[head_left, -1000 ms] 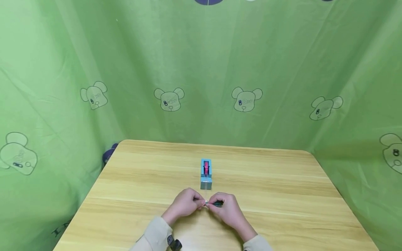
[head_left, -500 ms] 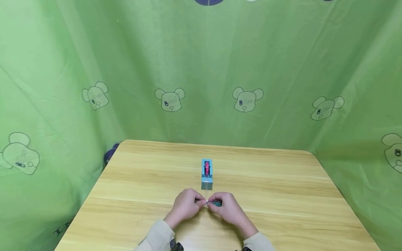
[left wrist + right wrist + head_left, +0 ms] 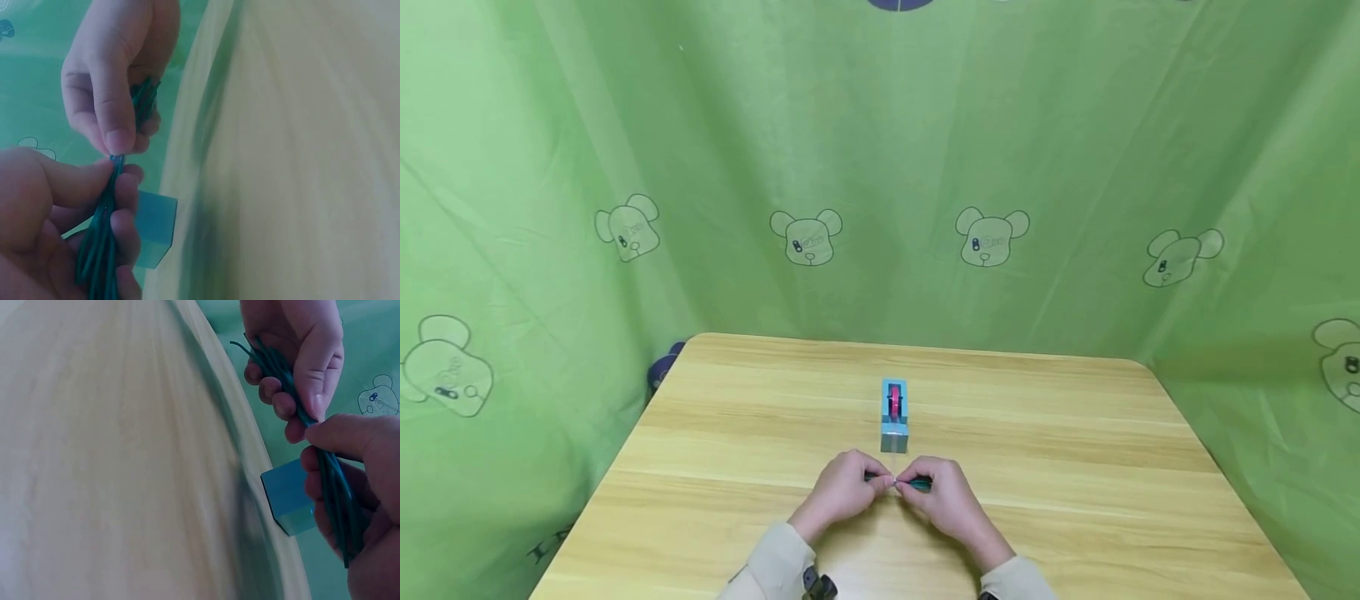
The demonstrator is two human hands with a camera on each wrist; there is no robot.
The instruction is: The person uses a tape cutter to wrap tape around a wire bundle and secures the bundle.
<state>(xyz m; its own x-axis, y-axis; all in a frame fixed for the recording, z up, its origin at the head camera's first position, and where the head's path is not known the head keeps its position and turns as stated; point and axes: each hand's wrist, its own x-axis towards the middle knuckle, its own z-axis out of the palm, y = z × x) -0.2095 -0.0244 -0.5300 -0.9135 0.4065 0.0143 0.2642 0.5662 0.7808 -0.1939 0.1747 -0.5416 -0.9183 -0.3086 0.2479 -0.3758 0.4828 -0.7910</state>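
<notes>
In the head view my left hand and right hand meet tip to tip, pinching the middle of a bundle of thin dark-green wires. The left wrist view shows one half of the bundle running back through my left fingers, with loose strand ends fanning out. Beyond my right thumb in the right wrist view, the other half of the bundle lies along the palm. From the blue tape dispenser, a clear tape strip reaches down to the pinched spot. Fingertips hide most of the bundle's middle.
A pink tape roll sits inside the dispenser, just beyond both hands. The wood-grain table spreads to either side. Green curtains printed with bear heads hang behind it.
Both hands stay nearly in place while the fingertips shift slightly at the bundle's middle. The bright patch between them has shrunk, and more dark strands show by my left fingers than one second ago.
</notes>
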